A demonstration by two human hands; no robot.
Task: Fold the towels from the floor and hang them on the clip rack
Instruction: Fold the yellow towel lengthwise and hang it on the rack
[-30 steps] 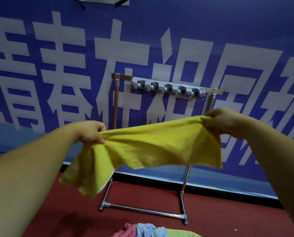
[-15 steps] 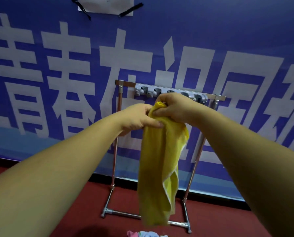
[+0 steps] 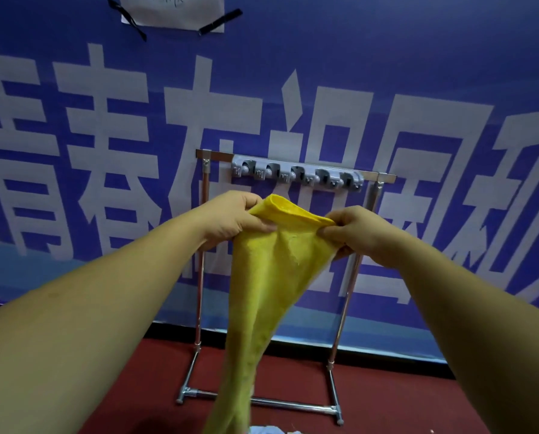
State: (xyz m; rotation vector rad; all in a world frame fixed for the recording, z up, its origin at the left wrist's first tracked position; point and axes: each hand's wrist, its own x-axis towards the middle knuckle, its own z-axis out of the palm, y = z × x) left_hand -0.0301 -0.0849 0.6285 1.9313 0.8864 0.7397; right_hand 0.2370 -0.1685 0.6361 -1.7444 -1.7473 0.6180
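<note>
Towel (image 3: 271,277) hangs folded in front of the clip rack (image 3: 296,173), just below its clips, with left grip (image 3: 240,220) and right grip (image 3: 352,233) each pinching one end of the top fold. Hold both ends level, draw the fold taut and align the hanging edges before raising it to a clip.

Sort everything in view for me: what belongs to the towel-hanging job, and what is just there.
Job: yellow towel, gripped by left hand and right hand; clip rack; pale cloth on the floor.
Just there: taped paper sheet; blue banner.
</note>
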